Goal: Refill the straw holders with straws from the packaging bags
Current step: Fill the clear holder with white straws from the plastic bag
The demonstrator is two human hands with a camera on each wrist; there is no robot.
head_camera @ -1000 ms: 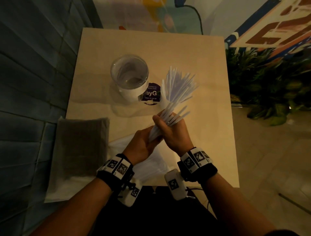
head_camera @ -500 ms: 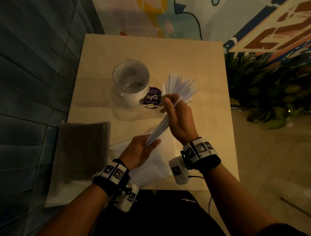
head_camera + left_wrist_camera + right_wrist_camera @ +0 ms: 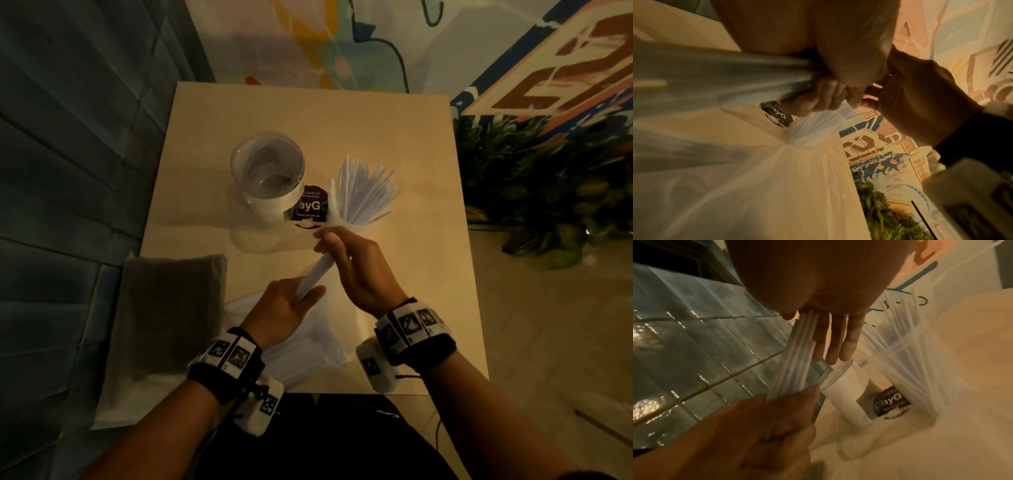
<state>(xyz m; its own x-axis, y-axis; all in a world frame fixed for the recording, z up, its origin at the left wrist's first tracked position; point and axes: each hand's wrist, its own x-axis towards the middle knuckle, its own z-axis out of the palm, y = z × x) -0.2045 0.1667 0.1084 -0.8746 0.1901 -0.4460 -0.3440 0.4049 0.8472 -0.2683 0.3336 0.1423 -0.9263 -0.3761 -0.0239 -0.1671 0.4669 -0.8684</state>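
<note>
1. White straws (image 3: 315, 274) are bunched above the table (image 3: 394, 137), near the empty clear cup (image 3: 268, 171).
2. Left hand (image 3: 287, 308) grips the bottom end.
3. Right hand (image 3: 349, 260) is wrapped around the middle.
4. Second holder (image 3: 363, 192) beside the cup is full.
5. Plastic bag (image 3: 308, 349) lies under the wrists.

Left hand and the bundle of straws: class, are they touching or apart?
Touching. The head view shows the bundle of straws with its lower end resting in the left hand, thumb against it.
</note>
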